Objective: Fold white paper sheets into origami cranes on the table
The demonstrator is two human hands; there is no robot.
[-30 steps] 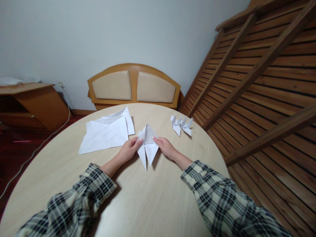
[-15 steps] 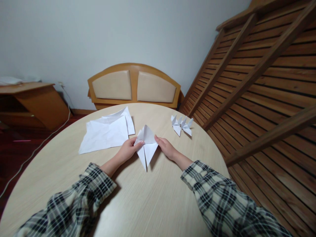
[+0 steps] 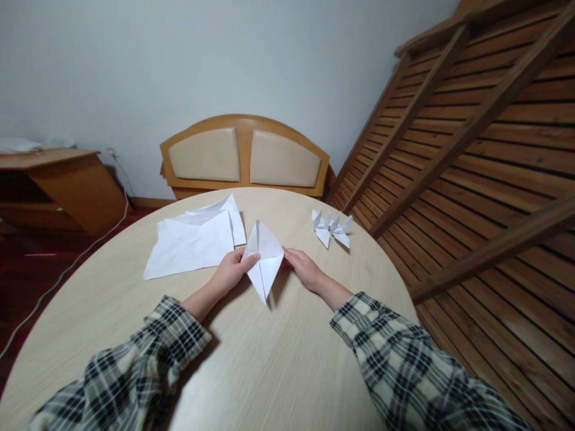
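Here, fingers [image 3: 252, 260] hold folded paper [image 3: 268, 261] over a table [image 3: 305, 353] bearing sheets [image 3: 193, 244].

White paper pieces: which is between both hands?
The diamond-shaped folded paper: left hand holds its left side, right hand its right corner. The origami cranes to its right and white sheets to its left lie on the table, unheld.

Beyond the left hand [image 3: 230, 270] and right hand [image 3: 306, 269] rises a plain, pale wall [image 3: 269, 60], with an arched wooden headboard [image 3: 245, 158] (two cream panels) before it. Well off to the left hand's side, a wooden desk [image 3: 76, 191] stands on dark reddish floor [image 3: 27, 275], crossed by a white cable [image 3: 45, 295]. On the right hand's side, a slatted wooden panel [image 3: 494, 143] slants upward. Below both, a round table [image 3: 287, 371] catches soft light.
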